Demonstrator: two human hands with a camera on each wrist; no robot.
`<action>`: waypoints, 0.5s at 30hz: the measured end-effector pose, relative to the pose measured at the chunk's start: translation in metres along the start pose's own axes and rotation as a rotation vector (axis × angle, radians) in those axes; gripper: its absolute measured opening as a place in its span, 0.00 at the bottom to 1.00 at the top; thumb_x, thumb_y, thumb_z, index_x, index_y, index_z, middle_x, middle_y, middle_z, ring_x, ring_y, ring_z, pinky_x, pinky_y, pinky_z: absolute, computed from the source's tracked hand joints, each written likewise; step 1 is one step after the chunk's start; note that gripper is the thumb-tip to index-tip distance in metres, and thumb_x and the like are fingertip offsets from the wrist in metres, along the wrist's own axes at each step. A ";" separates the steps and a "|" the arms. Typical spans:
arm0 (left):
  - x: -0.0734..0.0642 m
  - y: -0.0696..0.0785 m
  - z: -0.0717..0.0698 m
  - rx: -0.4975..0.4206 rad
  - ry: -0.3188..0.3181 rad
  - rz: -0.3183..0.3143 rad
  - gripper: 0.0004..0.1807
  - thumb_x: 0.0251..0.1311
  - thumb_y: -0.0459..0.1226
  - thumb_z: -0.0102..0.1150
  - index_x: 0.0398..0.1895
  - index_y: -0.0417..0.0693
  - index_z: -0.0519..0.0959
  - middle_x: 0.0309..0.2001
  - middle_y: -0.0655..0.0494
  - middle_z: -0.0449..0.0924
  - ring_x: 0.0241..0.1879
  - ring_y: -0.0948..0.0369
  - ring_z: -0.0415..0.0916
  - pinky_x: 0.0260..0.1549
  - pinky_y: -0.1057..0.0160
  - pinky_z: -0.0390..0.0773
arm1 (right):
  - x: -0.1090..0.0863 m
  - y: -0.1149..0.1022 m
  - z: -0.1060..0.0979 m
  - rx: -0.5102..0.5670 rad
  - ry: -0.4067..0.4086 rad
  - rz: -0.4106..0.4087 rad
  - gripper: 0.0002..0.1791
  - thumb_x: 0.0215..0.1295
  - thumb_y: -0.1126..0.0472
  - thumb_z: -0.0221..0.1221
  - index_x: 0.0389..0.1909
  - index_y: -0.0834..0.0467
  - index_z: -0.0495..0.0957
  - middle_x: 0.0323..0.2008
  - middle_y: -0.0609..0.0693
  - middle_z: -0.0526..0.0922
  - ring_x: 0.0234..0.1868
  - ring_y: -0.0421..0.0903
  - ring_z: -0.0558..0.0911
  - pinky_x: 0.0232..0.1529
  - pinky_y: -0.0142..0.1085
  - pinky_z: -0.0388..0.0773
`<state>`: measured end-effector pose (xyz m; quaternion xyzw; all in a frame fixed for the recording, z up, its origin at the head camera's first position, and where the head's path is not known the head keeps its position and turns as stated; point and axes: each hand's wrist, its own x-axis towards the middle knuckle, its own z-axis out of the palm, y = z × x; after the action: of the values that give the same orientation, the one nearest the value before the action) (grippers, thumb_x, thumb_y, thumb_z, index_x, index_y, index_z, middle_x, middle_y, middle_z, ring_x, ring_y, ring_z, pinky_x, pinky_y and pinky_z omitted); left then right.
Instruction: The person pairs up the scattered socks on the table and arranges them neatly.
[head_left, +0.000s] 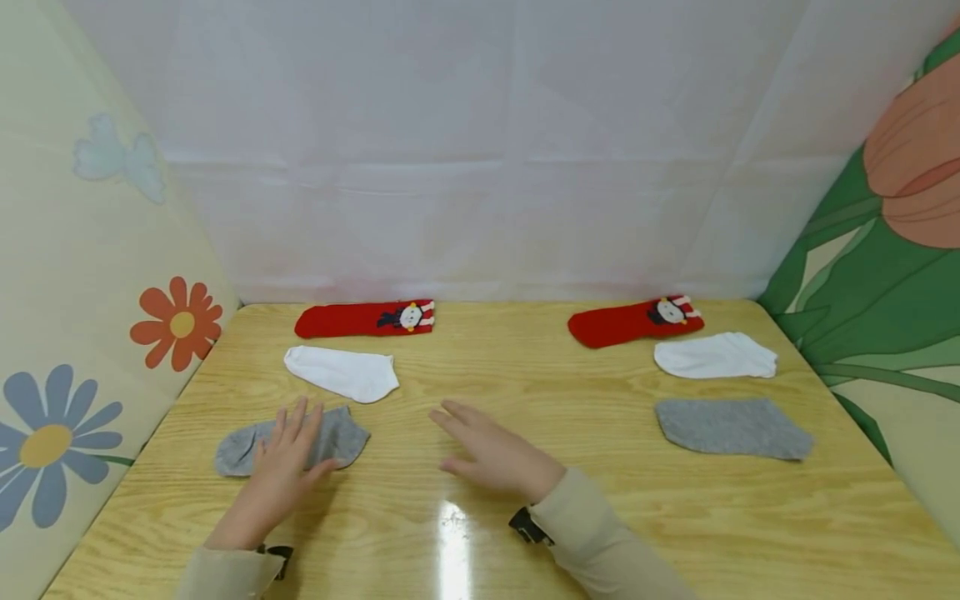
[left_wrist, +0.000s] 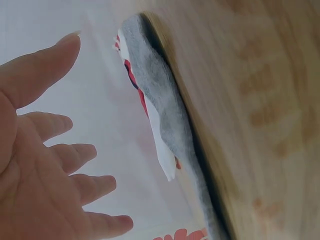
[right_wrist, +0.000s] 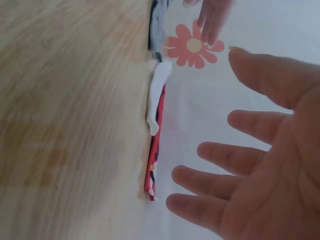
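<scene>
Over the left grey sock (head_left: 341,437) my left hand (head_left: 281,462) hovers with its fingers spread; the left wrist view shows a gap between palm and grey sock (left_wrist: 155,82). My right hand (head_left: 498,454) is held above the middle of the table, fingers extended and nothing in it. Behind the left grey sock lie a white sock (head_left: 345,372) and a red sock (head_left: 337,320) with a cartoon figure. On the right side lie another grey sock (head_left: 735,427), white sock (head_left: 716,356) and red sock (head_left: 622,323). All the socks lie flat.
The wooden table (head_left: 525,375) meets a white cloth backdrop (head_left: 480,167) at its far edge. A flower-printed panel (head_left: 67,275) stands along the left, and a tulip-printed panel (head_left: 885,275) along the right. Black straps (head_left: 531,527) show at both wrists.
</scene>
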<state>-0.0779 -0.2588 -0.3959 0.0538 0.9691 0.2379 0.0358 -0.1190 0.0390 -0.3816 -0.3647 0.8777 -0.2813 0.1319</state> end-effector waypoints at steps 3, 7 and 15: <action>0.000 -0.003 -0.002 -0.005 -0.009 -0.011 0.46 0.60 0.40 0.65 0.73 0.30 0.50 0.73 0.27 0.39 0.69 0.29 0.31 0.52 0.19 0.38 | 0.003 -0.002 0.002 0.008 -0.014 0.011 0.34 0.72 0.57 0.56 0.74 0.60 0.56 0.73 0.61 0.53 0.73 0.56 0.56 0.69 0.48 0.57; -0.001 -0.007 -0.004 -0.002 0.001 -0.021 0.47 0.60 0.40 0.65 0.73 0.29 0.49 0.72 0.26 0.39 0.69 0.28 0.31 0.53 0.19 0.37 | 0.006 -0.005 0.003 0.013 -0.011 -0.001 0.34 0.72 0.57 0.56 0.73 0.61 0.56 0.73 0.61 0.55 0.72 0.55 0.57 0.69 0.48 0.57; 0.000 -0.017 -0.010 -0.021 -0.052 -0.098 0.49 0.63 0.45 0.62 0.73 0.29 0.45 0.71 0.23 0.36 0.67 0.25 0.30 0.50 0.18 0.36 | 0.017 -0.016 0.005 0.056 -0.031 -0.019 0.33 0.72 0.57 0.55 0.73 0.61 0.57 0.72 0.60 0.57 0.72 0.54 0.58 0.70 0.46 0.56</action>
<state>-0.0800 -0.2782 -0.3955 0.0121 0.9668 0.2444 0.0733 -0.1193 0.0157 -0.3767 -0.3736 0.8639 -0.3012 0.1530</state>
